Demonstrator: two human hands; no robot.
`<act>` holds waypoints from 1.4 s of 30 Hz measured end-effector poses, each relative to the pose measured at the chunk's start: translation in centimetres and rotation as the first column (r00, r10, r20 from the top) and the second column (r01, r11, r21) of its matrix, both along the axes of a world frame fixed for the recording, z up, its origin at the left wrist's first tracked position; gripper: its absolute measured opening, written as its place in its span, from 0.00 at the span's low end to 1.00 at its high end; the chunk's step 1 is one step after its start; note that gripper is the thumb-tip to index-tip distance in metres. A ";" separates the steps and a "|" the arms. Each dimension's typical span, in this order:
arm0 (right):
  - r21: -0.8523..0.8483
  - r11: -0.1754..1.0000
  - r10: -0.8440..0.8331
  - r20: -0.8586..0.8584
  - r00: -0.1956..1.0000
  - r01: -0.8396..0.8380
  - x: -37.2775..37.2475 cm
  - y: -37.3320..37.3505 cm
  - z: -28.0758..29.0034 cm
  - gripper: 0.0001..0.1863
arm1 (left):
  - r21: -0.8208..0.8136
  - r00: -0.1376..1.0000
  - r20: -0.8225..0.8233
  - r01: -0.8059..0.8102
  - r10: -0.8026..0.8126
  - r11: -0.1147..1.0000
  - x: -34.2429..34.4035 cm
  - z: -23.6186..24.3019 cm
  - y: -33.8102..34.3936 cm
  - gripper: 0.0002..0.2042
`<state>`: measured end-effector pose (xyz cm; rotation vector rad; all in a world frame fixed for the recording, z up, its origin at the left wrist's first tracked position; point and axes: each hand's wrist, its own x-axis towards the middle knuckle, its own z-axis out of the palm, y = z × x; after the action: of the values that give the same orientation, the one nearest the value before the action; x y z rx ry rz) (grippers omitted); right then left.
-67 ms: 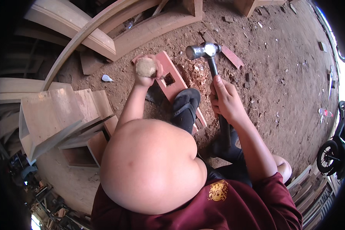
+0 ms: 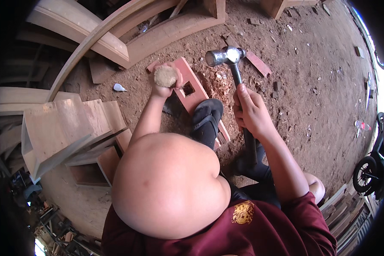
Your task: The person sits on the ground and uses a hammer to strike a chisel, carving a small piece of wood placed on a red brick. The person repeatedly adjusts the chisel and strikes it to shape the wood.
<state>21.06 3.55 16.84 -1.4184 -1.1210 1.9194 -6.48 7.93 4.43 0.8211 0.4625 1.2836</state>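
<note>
My left hand (image 2: 161, 90) is wrapped round a chisel (image 2: 165, 77); its broad, frayed wooden handle end faces up. The blade is mostly hidden below the hand, beside a square hole in a reddish wooden board (image 2: 187, 70). That board lies on the dirt, held under a foot in a black flip-flop (image 2: 208, 113). Gripped partway along its dark handle, a ball-peen hammer (image 2: 231, 56) is raised in my right hand (image 2: 252, 110), the thumb lying along the handle. The steel head hangs above the ground, to the right of the board and apart from the chisel.
Wood chips (image 2: 219, 79) and a reddish offcut (image 2: 259, 64) lie right of the board. A small white bottle (image 2: 119, 87) is on the left. Wooden frames (image 2: 170, 36) stand at the far side, a plywood box (image 2: 57, 128) at left, a motorcycle wheel (image 2: 365, 174) at right.
The chisel's handle end has shifted slightly to the right in my left hand. The hammer head has moved a touch left; the board stays still.
</note>
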 end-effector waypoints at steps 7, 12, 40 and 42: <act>0.221 0.960 0.169 0.038 0.985 -0.173 -2.7 -0.2 4.6 0.21 | 0.047 0.995 -0.095 -0.035 0.039 0.998 -1.3 -0.2 -1.5 0.19; 0.418 0.765 0.341 0.383 0.859 -0.490 -6.0 0.5 2.9 0.23 | 0.008 0.998 -0.037 -0.045 0.045 0.999 -0.3 -2.0 -0.9 0.15; 0.406 0.721 0.346 0.492 0.799 -0.562 -7.5 0.6 1.3 0.26 | -0.060 0.951 -0.296 -0.111 0.089 0.992 -1.1 -2.4 -2.5 0.17; 0.265 0.810 0.366 0.468 0.804 -0.523 -6.1 1.6 -0.3 0.27 | 0.000 0.961 -0.252 -0.115 0.112 0.993 1.8 -3.5 -2.2 0.20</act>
<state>14.92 5.14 16.53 -1.4329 -2.0751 1.5834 -4.73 5.73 0.98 0.9618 0.7299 1.2846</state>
